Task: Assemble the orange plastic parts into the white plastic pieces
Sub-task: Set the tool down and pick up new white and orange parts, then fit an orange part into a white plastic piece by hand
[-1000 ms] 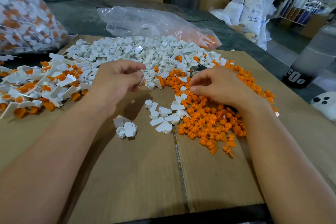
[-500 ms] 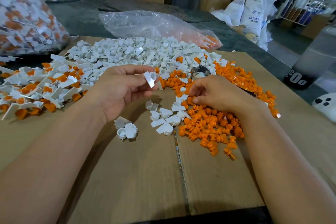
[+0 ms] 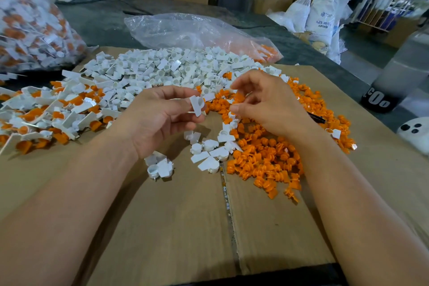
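Two hands: left hand (image 3: 160, 118), right hand (image 3: 267, 104). One white piece (image 3: 196, 105) in the left. Three heaps, each too many to count: white pieces (image 3: 167, 69), orange parts (image 3: 267, 158), joined pairs (image 3: 46, 109). Two clear bags: a full bag (image 3: 30, 25) and a slack bag (image 3: 185, 30). One cardboard sheet (image 3: 181, 227). One grey cylinder (image 3: 399, 72).

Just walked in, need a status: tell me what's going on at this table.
A person is assembling parts on a cardboard sheet. The left hand pinches a white piece; the right hand hangs over the orange parts, and whether it holds one is unclear. Assembled pieces lie at left.
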